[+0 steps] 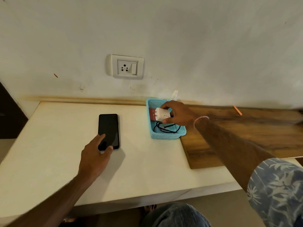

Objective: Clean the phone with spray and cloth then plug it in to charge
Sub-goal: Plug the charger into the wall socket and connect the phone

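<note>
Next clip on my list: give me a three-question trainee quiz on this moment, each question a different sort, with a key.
1. True or false: the white charger is already plugged into the wall socket.
2. Which hand touches the phone? A) the left hand B) the right hand C) neither
3. Fill in: the black cable lies coiled inside the blue ____.

Key: 1 false, the right hand has its grip on the charger over the basket; 2 A; 3 basket.
</note>
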Demonstrator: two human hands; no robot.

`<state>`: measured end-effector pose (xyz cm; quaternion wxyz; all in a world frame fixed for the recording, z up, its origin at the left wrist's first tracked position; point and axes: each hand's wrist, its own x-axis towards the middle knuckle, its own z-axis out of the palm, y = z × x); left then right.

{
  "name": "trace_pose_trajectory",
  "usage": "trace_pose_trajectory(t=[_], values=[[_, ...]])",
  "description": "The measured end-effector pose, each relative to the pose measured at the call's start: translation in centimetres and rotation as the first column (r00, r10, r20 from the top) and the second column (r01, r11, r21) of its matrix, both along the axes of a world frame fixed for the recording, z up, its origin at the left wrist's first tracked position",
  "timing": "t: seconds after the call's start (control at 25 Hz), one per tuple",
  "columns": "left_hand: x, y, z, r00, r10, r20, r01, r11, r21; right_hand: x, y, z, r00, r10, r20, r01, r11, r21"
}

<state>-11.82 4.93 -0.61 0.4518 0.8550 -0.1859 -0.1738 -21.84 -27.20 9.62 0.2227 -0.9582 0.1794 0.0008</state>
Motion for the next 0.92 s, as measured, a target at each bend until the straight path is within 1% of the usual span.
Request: trace_pose_trajectory(t=[0.08, 0.2, 0.24, 0.32, 0.4, 0.48, 0.64, 0.76, 0.84, 0.92], values=[[-0.4, -0.2, 0.6, 1.0, -0.011, 0.024, 0.011, 1.0, -0.003, 0.1, 0.5, 1.6, 0.999, -0.007, 0.035, 0.007, 1.0, 0.013], [-0.8, -0.9, 2.0, 0.998, -0.023, 0.062, 0.024, 0.999, -0.026, 0.2, 1.4, 3.9, 0.997, 0.008, 0.075, -0.007, 1.0, -0.015], [-0.8, -1.3, 2.7, 0.998, -0.026, 0.055, 0.028, 0.999, -0.041, 0.3, 1.7, 4.6, 0.996, 0.011, 0.092, -0.009, 1.0, -0.022], [-0.9, -2.4, 4.4, 0.999, -0.039, -0.003, 0.039, 0.994, -0.098, 0.5, 2.4, 6.3, 0.992, 0.01, 0.126, -0.007, 1.0, -0.026], [-0.9, -3.9, 6.9, 0.994, -0.042, -0.1, 0.02, 0.978, -0.208, 1.0, 3.2, 8.0, 0.989, 0.005, 0.145, -0.001, 1.0, -0.028], [-0.7, -5.5, 9.7, 0.975, -0.056, -0.216, -0.027, 0.932, -0.362, 1.7, 4.3, 9.5, 0.985, 0.0, 0.171, 0.007, 0.999, -0.04], [0.3, -8.0, 15.0, 0.939, -0.135, -0.316, -0.066, 0.831, -0.553, 4.0, 7.3, 11.3, 0.963, -0.058, 0.264, 0.069, 0.997, -0.034], [1.7, -9.1, 17.1, 0.926, -0.138, -0.353, -0.106, 0.8, -0.59, 5.7, 9.7, 11.3, 0.927, -0.122, 0.356, 0.128, 0.992, 0.007], [2.7, -9.7, 17.6, 0.901, -0.121, -0.417, -0.16, 0.8, -0.578, 6.7, 11.0, 10.6, 0.889, -0.213, 0.406, 0.196, 0.977, 0.082], [3.7, -10.0, 17.6, 0.862, -0.096, -0.498, -0.235, 0.794, -0.561, 7.6, 11.9, 9.5, 0.848, -0.321, 0.421, 0.274, 0.947, 0.17]])
